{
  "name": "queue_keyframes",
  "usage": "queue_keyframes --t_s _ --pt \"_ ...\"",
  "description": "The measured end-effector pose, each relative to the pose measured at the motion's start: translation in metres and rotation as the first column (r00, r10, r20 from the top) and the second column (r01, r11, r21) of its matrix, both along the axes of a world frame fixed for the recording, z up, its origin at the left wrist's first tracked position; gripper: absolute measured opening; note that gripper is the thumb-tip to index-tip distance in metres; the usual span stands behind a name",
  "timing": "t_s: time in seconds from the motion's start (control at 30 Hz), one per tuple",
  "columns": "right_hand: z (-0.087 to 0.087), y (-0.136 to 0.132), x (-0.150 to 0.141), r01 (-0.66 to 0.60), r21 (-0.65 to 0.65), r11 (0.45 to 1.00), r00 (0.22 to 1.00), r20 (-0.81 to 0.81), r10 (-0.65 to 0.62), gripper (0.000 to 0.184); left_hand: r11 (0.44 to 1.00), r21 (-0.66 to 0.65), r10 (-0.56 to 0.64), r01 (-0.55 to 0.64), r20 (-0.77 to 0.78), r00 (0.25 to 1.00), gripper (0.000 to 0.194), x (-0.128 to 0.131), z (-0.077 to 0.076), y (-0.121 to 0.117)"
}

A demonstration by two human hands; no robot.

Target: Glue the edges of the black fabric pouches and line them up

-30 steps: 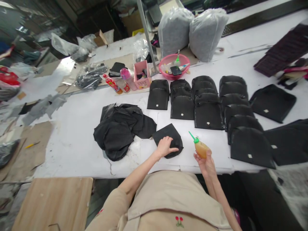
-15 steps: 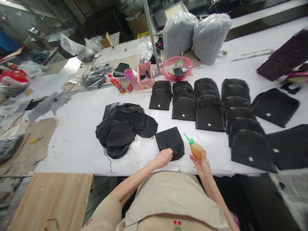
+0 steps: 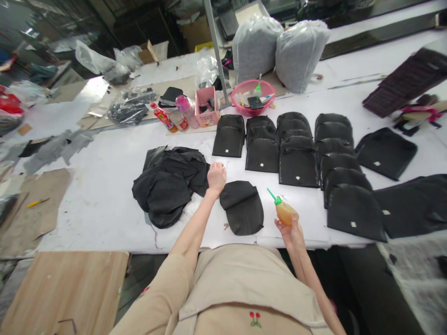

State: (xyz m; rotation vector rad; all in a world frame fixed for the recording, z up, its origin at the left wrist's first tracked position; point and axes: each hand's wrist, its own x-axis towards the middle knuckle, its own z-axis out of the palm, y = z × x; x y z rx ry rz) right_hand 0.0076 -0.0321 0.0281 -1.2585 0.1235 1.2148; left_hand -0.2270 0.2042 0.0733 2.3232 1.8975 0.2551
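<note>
In my right hand [image 3: 293, 232] is a squeeze bottle [image 3: 287, 214] of amber liquid with a green nozzle, tilted up to the left above the white table. My left hand [image 3: 217, 178] is closed beside the right edge of a heap of black fabric pieces [image 3: 167, 186]. What its curled fingers hold, if anything, is hidden. A single black fabric piece [image 3: 244, 214] lies between my hands, rounded at the bottom, with a crease across its upper part.
Overlapping rows of black pouch-like pieces [image 3: 298, 163] lie to the right. Behind stand a pink basin [image 3: 237, 108], a pink box [image 3: 206, 118], a red-labelled bottle [image 3: 162, 116] and two stuffed plastic bags [image 3: 258, 51]. A metal pole [image 3: 217, 51] rises at the back.
My left hand has left the near edge of the single black piece and moved up and left to the heap. That piece now lies spread longer. The squeeze bottle has stayed nearly still.
</note>
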Motion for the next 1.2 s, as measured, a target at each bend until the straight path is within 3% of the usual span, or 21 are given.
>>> queue_keyframes --t_s 0.07,0.17,0.2,0.27,0.33,0.47,0.67,0.73,0.87,1.03,1.2 --pt "-0.002 -0.002 -0.003 -0.006 -0.017 1.000 1.000 -0.003 0.006 0.058 0.978 -0.051 -0.198 0.203 0.082 0.977 0.025 0.012 -0.016 -0.040" --pt "-0.007 -0.007 -0.007 0.007 -0.052 0.999 1.000 -0.013 -0.008 0.057 0.795 -0.324 -0.506 0.513 0.112 0.855 0.024 0.022 -0.043 -0.100" --pt "-0.008 -0.007 -0.008 0.007 -0.059 0.998 1.000 -0.017 -0.008 0.056 0.769 -0.367 -0.533 0.524 0.085 0.842 0.018 0.022 -0.051 -0.115" --pt "-0.009 -0.008 -0.009 0.000 -0.066 0.998 1.000 -0.027 -0.002 0.057 0.793 -0.389 -0.509 0.469 0.001 0.861 0.016 0.021 -0.062 -0.135" --pt "-0.009 -0.006 -0.011 -0.011 -0.059 0.998 0.999 -0.045 0.008 0.058 0.851 -0.363 -0.432 0.379 -0.076 0.898 0.039 0.019 -0.068 -0.143" --pt "-0.006 0.007 -0.023 -0.040 0.005 0.999 0.994 -0.099 0.041 0.059 0.887 -0.341 -0.362 0.312 -0.092 0.928 0.075 0.018 -0.072 -0.142" --pt "-0.009 0.022 -0.042 -0.077 0.060 0.995 0.983 -0.161 0.086 0.060 0.862 -0.342 -0.410 0.375 -0.033 0.912 0.112 0.010 -0.073 -0.114" --pt "-0.011 0.018 -0.041 -0.065 0.033 0.997 0.984 -0.166 0.070 0.060 0.867 -0.314 -0.416 0.387 -0.027 0.909 0.100 0.010 -0.073 -0.104" --pt "-0.013 0.006 -0.029 -0.040 0.012 0.999 0.994 -0.106 0.041 0.058 0.923 -0.238 -0.325 0.301 -0.066 0.944 0.037 0.020 -0.075 -0.093" --pt "-0.013 -0.004 -0.016 -0.016 -0.003 1.000 0.998 -0.061 0.016 0.055 0.908 -0.292 -0.350 0.301 -0.132 0.927 0.024 0.034 -0.076 -0.081" --pt "-0.012 -0.007 -0.011 -0.008 -0.013 1.000 0.998 -0.055 0.007 0.057 0.881 -0.344 -0.379 0.324 -0.104 0.919 0.014 0.036 -0.069 -0.063"
